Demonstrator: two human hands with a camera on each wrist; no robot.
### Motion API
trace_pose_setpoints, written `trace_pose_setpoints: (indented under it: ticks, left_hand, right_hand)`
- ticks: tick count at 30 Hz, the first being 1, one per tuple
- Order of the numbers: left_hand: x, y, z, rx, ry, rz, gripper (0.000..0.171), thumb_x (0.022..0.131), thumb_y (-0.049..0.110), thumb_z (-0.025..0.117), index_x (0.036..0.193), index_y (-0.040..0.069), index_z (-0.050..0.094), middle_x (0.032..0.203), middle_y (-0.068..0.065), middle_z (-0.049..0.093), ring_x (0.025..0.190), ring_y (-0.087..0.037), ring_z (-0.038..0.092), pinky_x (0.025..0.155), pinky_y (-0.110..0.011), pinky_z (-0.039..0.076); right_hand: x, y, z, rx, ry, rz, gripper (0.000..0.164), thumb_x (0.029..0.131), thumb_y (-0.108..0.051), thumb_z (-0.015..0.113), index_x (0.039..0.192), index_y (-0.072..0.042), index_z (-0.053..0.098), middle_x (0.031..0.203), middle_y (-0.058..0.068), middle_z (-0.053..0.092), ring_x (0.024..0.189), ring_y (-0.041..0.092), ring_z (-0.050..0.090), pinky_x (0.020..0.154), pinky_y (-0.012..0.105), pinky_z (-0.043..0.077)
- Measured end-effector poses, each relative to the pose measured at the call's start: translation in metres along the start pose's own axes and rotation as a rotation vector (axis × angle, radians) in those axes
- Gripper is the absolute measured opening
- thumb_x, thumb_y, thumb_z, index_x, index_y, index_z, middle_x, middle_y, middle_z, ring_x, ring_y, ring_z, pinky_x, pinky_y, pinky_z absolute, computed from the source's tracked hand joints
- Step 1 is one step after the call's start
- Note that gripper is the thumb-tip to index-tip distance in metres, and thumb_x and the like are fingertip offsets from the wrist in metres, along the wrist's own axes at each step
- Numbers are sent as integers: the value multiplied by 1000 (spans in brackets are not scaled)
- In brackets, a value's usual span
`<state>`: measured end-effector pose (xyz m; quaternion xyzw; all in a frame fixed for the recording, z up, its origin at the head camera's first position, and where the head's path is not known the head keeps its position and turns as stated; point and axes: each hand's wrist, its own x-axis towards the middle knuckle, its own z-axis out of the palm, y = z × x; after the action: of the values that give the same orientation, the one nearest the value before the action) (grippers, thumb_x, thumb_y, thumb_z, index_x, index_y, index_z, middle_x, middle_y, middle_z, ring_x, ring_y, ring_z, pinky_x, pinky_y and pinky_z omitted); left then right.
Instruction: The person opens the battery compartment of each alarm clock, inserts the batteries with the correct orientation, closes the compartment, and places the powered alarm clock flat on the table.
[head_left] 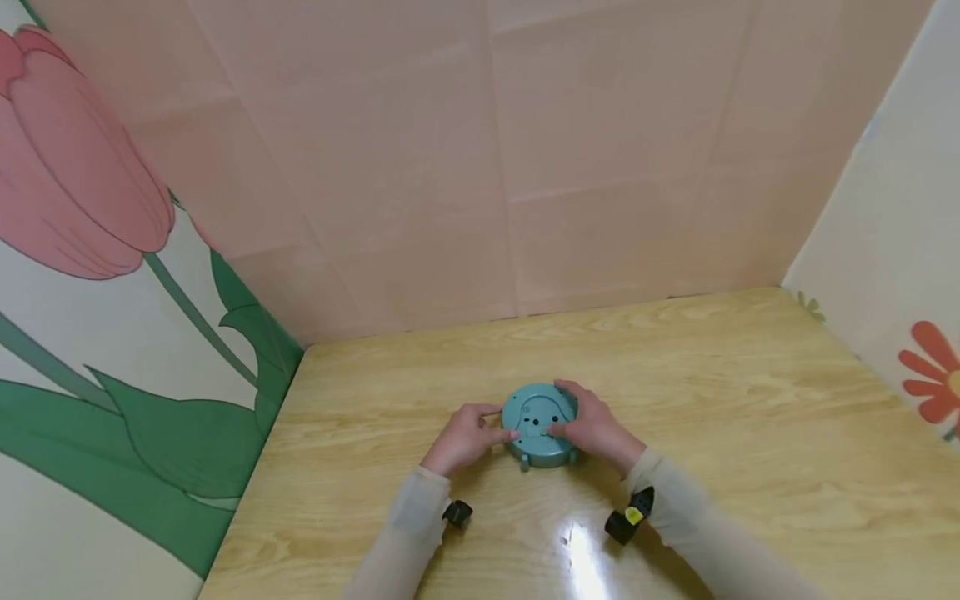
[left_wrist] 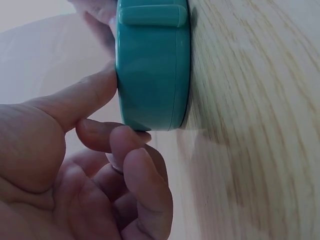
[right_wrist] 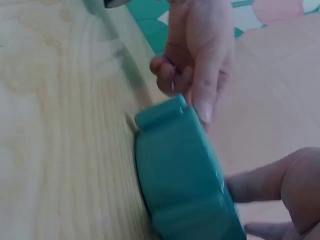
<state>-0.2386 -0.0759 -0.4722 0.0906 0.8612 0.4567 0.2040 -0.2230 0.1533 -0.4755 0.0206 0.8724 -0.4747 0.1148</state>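
Observation:
A round teal alarm clock (head_left: 534,408) lies face down on the wooden table, its back upward with small dark knobs or holes. Two stubby feet stick out from its near edge. My left hand (head_left: 465,437) pinches the left rim, thumb on the back and index finger at the side; its other fingers curl loosely in the left wrist view, beside the clock's smooth side (left_wrist: 152,75). On the right side my right hand (head_left: 597,429) grips the rim, thumb on the back and fingers at the far edge. The clock's front is hidden against the table.
The wooden table (head_left: 375,375) meets a pinkish covered wall (head_left: 412,208) at the back. A tulip-patterned panel (head_left: 90,167) stands left, a white panel with a red flower (head_left: 930,375) right. Black wrist cameras sit on both wrists.

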Motion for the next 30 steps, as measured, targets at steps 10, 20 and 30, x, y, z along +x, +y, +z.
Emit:
trace_pose_setpoints:
  ticks: [10,20,30]
  left_hand:
    - [2,0,-1,-6,-24,-3,57,90,33,76,140,10,59,56,2,46,46,-12,38,42,-24,31]
    - [-3,4,3,21,-7,-2,62,92,33,74,143,6,53,79,-10,65,62,-18,57,52,-26,44]
    - [-6,13,8,90,115,78,54,89,17,78,138,5,58,93,-3,62,76,-13,59,62,-26,53]
  right_hand:
    - [2,-2,-5,54,-27,30,79,84,-11,79,152,-9,38,153,30,34,139,49,35,110,63,34]
    - [-2,0,-5,-103,30,23,81,86,-25,79,149,3,37,144,34,42,130,48,45,105,61,41]
    - [-14,5,-12,-234,73,0,73,91,-49,68,126,13,57,116,28,63,99,33,61,80,47,54]
